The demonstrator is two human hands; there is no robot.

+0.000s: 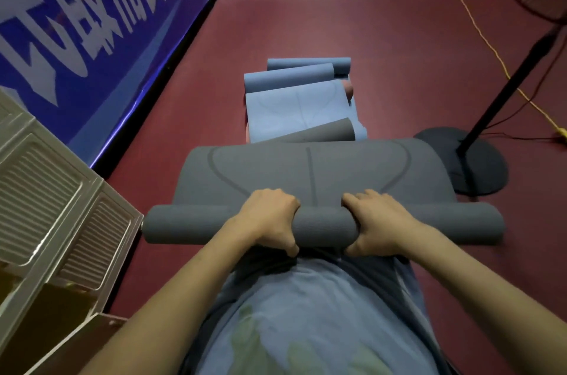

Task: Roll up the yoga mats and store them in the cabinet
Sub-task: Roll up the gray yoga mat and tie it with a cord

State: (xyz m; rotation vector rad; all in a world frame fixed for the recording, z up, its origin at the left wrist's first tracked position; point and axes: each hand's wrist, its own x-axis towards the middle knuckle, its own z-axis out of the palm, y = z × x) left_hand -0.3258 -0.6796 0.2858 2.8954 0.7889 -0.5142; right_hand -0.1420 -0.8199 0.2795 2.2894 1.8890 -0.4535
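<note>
Underfoot, a dark red floor is filling most of the view, lying bare ahead on both sides of the mats. A blue banner wall with large white characters is running along the left edge, meeting the floor in a straight line. A pale metal cabinet is standing at lower left, its ribbed panels angling toward the person, its corner just beside the left end of the roll.

A grey yoga mat is lying partly unrolled straight ahead, its far edge curving over; its near end is wound into a tight roll stretching across the view. Beyond it, blue mats are lying loosely, with two rolled blue ones at the far end. A floor fan's round black base is sitting near the grey mat's right edge, its pole slanting up to the right, and a yellow cord is trailing across the floor behind.

The left hand and right hand are both gripping the roll near its middle, fingers curled over the top, thumbs tucked beneath.
</note>
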